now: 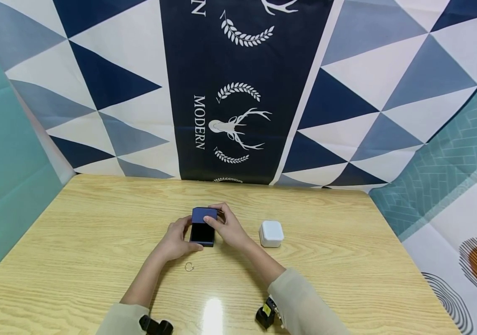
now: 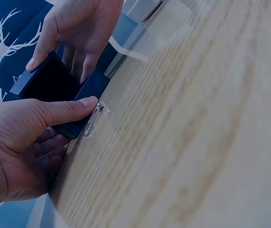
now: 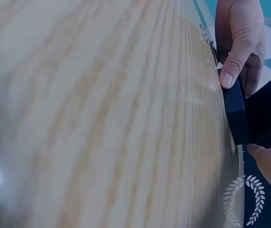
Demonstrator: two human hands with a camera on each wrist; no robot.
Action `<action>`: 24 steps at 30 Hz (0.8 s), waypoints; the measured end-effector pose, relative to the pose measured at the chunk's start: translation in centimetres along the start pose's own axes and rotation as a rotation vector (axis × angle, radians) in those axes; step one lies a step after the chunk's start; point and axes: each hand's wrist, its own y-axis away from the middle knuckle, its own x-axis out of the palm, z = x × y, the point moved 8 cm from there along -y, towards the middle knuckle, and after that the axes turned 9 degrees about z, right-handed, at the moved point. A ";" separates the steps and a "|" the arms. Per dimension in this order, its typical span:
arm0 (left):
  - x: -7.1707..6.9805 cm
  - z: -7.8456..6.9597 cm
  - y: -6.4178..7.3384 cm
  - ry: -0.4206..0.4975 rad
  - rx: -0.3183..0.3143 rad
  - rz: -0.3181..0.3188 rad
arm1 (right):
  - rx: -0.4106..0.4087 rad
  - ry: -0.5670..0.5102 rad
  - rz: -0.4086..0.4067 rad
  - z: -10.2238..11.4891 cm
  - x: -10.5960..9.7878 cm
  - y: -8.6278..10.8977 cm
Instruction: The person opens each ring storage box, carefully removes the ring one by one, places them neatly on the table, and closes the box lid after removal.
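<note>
A small dark blue ring box (image 1: 202, 235) lies on the table with its lid (image 1: 203, 214) raised, showing a black inside. My left hand (image 1: 176, 240) grips the base from the left side, thumb along the front edge. From the right, my right hand (image 1: 231, 229) pinches the lid, its thumb on the lid's face and its fingers behind. In front of the box, a thin ring (image 1: 189, 266) lies on the wood; the left wrist view shows small stones along this ring (image 2: 94, 119), close beyond the left thumb.
To the right of the box stands a small white rounded case (image 1: 271, 233) on the wooden table (image 1: 326, 274). A patterned cloth (image 1: 238, 93) hangs behind the table's back edge. Black wrist devices sit at both sleeves.
</note>
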 end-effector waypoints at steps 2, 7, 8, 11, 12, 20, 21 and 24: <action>0.0 0.0 0.0 -0.001 0.000 0.000 | 0.002 -0.005 0.001 0.0 0.0 0.0; 0.0 0.0 0.0 -0.014 -0.002 -0.001 | 0.016 -0.015 0.005 -0.3 0.1 0.0; 0.0 0.1 0.0 -0.016 -0.002 -0.001 | 0.015 -0.015 0.005 -0.3 0.1 0.0; 0.0 0.0 0.0 -0.014 0.000 -0.002 | 0.016 -0.013 0.004 -0.3 0.1 0.0; 0.1 0.0 0.0 -0.011 -0.001 -0.003 | 0.014 -0.010 0.002 -0.3 0.1 0.0; 0.0 -0.1 0.0 0.008 0.005 -0.003 | 0.015 -0.006 -0.006 -0.3 0.0 0.0; 0.0 -0.1 0.0 0.009 0.005 -0.003 | 0.016 -0.006 -0.006 -0.4 0.0 0.0; 0.0 -0.1 0.1 0.007 0.004 -0.002 | 0.011 -0.004 -0.007 -0.4 0.0 0.0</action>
